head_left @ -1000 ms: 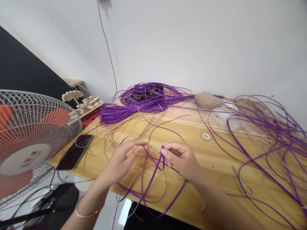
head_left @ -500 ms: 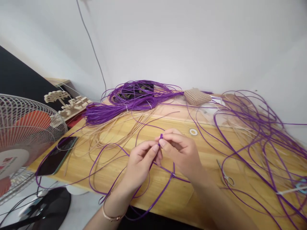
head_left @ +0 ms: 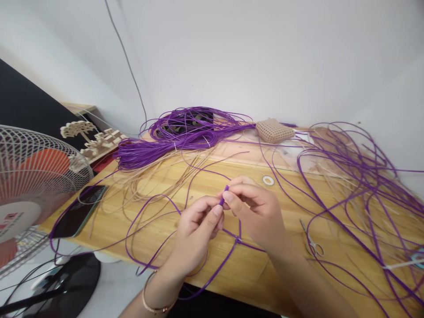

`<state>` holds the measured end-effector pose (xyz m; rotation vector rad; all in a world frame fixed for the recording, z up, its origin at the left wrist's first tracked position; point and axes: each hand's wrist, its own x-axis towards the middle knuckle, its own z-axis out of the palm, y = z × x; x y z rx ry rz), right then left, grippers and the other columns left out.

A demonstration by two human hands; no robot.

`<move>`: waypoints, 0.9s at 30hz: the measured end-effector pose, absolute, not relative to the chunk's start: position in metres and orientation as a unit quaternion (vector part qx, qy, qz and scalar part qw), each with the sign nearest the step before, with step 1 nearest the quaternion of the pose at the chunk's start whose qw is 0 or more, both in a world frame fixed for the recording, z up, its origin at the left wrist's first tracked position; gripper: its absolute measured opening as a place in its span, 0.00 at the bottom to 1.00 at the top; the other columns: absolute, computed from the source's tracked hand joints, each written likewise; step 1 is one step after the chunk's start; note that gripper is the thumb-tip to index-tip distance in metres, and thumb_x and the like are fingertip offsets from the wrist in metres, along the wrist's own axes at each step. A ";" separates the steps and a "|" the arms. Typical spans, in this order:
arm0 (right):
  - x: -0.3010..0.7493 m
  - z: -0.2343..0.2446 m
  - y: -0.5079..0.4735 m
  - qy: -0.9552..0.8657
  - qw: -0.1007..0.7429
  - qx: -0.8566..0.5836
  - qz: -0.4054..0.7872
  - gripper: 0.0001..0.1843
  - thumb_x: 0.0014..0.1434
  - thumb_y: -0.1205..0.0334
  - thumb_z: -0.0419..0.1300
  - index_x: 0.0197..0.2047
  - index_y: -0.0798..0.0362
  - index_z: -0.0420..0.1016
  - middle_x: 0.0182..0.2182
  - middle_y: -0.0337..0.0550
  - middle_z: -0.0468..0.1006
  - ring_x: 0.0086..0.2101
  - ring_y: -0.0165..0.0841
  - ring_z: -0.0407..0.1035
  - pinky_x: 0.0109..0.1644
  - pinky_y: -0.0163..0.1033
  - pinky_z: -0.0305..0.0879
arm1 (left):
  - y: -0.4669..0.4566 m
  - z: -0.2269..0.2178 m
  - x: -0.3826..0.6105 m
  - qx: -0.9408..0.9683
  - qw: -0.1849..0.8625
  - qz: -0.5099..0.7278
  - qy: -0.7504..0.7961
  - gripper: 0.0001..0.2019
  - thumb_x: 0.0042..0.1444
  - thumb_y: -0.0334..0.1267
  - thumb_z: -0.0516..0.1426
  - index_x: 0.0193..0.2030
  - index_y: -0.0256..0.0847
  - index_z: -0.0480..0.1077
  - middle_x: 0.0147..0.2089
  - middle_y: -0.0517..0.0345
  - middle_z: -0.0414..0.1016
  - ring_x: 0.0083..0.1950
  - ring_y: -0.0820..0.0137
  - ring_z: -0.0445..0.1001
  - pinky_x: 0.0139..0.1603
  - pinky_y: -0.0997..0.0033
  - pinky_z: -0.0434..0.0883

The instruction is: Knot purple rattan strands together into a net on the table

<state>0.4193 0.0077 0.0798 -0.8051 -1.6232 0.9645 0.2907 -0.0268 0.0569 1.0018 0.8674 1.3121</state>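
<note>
Hands meet above the wooden table [head_left: 251, 271]. The right hand [head_left: 256, 214] pinches the purple strand [head_left: 225, 192] at its tip between thumb and forefinger, other fingers curled. The left hand [head_left: 198, 223] nips the same strand just below, fingertips touching the right's. The strand loops down over the near edge. Scissors [head_left: 311, 244] lie just beside the right wrist, and a phone [head_left: 79, 212] rests far left.

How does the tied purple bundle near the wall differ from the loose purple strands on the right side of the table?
The purple bundle is packed tight and bound with a white tie; the loose purple strands are spread apart. The bundle lies as a compact coil; the loose strands arc in wide open loops. Both are purple and rest on the wooden table.
</note>
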 end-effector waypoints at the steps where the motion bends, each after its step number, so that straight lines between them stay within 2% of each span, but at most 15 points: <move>1: 0.419 0.080 0.007 -0.677 0.518 -0.333 0.404 0.08 0.59 0.64 0.57 0.29 0.55 0.74 0.28 0.40 0.69 0.29 0.25 0.65 0.29 0.31 0.63 | -0.027 0.057 0.291 0.429 0.597 0.568 0.371 0.09 0.56 0.42 0.58 0.32 0.37 0.67 0.20 0.66 0.59 0.19 0.83 0.52 0.17 0.83 0.49; 5: 0.419 0.081 0.005 -0.677 0.519 -0.332 0.402 0.08 0.59 0.64 0.57 0.29 0.55 0.74 0.28 0.40 0.70 0.28 0.25 0.65 0.27 0.30 0.62 | -0.028 0.058 0.290 0.433 0.589 0.573 0.369 0.10 0.56 0.42 0.58 0.30 0.37 0.67 0.19 0.65 0.58 0.19 0.82 0.53 0.18 0.82 0.51; 16: 0.419 0.085 0.001 -0.680 0.513 -0.344 0.396 0.09 0.58 0.63 0.57 0.29 0.55 0.74 0.29 0.43 0.71 0.31 0.28 0.68 0.32 0.33 0.68 | -0.032 0.058 0.290 0.437 0.562 0.576 0.401 0.10 0.55 0.42 0.59 0.30 0.38 0.69 0.19 0.64 0.60 0.21 0.81 0.57 0.20 0.81 0.53; 27: 0.420 0.085 0.002 -0.672 0.517 -0.339 0.408 0.07 0.57 0.64 0.59 0.28 0.54 0.74 0.28 0.40 0.70 0.30 0.27 0.66 0.29 0.32 0.65 | -0.032 0.055 0.288 0.484 0.519 0.572 0.411 0.07 0.56 0.41 0.58 0.33 0.40 0.72 0.20 0.64 0.63 0.21 0.80 0.59 0.21 0.81 0.58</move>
